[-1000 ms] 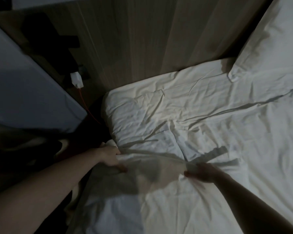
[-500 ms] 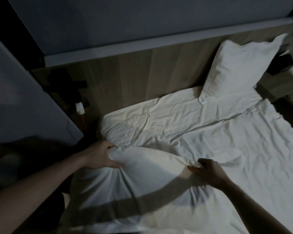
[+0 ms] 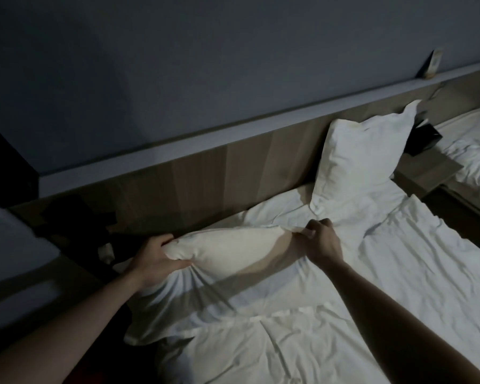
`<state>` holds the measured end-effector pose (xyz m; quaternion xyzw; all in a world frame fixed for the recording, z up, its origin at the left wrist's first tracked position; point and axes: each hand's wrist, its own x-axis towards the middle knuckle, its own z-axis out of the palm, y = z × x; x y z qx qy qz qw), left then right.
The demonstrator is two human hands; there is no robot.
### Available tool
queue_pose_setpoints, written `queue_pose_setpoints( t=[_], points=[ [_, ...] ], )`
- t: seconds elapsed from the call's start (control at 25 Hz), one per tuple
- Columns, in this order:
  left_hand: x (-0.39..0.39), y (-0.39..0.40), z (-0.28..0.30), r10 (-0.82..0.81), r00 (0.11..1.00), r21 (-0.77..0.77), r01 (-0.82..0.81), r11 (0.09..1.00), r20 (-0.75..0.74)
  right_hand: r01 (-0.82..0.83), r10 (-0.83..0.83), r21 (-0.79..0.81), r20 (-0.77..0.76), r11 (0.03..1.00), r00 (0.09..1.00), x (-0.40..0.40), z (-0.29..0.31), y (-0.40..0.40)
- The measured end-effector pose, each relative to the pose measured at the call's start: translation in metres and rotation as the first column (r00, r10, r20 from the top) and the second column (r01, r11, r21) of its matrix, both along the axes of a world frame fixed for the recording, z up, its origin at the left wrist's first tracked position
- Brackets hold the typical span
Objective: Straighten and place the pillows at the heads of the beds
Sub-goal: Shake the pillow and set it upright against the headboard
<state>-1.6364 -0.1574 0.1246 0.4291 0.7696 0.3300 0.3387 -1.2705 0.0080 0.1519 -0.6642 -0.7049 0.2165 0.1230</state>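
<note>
**Both hands grip a pillow near the head of the bed**

In a dim room the person holds a white pillow by its two upper corners. The left hand has its fingers curled round the left corner, bunching the cloth into folds below the grip. The right hand pinches the right corner, fingers clenched on the fabric. The pillow hangs between the hands, its lower part resting on the bed, close to the wooden headboard on the bed's left half.

A second pillow stands propped upright against the headboard on the bed's right half, just beyond the right hand, its lower edge on the creased white sheet. Whether it touches the held pillow cannot be told.

A pale ledge runs along the top of the headboard beneath a grey wall. On its far right end a small card-like object leans against the wall; what it is cannot be made out. To the right, a low nightstand with a dark item on it sits between this bed and a second bed with rumpled white linen.
</note>
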Motion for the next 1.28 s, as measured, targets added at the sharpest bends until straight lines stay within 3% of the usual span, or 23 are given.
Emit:
queue_pose_setpoints(
  t=[0.12,0.32,0.48,0.64,0.84,1.0,1.2,1.28],
  points=[
    [-0.017,0.032,-0.030,0.036,0.999,-0.001,-0.036,0.999,0.020,0.010,-0.010,-0.018,-0.005,1.000,1.000,-0.030,-0.015,0.038],
    [-0.027,0.075,-0.012,0.166,0.986,0.006,-0.166,0.986,0.015,0.036,-0.027,0.090,-0.098,0.995,0.995,-0.071,-0.022,0.095],
    [-0.039,0.105,-0.013,0.132,0.991,0.025,-0.133,0.991,0.035,0.036,-0.023,0.123,-0.110,0.992,0.994,-0.096,-0.022,0.153],
    [-0.053,0.122,-0.015,-0.088,0.964,-0.196,0.039,0.980,-0.251,-0.030,0.030,-0.015,0.038,0.999,0.999,-0.113,-0.051,0.181],
    [-0.081,0.134,0.002,-0.107,0.921,-0.222,0.023,0.975,-0.376,-0.059,0.059,0.068,-0.002,0.996,0.998,-0.135,-0.063,0.197],
    [-0.098,0.137,0.008,-0.095,0.842,-0.059,0.075,0.995,-0.530,-0.120,0.117,0.181,0.025,0.976,0.993,-0.149,-0.060,0.208],
    [-0.103,0.129,0.017,0.145,0.713,0.206,-0.002,0.979,-0.686,-0.127,0.153,0.249,-0.087,0.960,0.984,-0.155,-0.043,0.226],
    [-0.109,0.122,0.022,0.230,0.653,0.239,-0.078,0.968,-0.721,-0.118,0.164,0.298,-0.131,0.947,0.978,-0.164,-0.037,0.236]
  ],
)
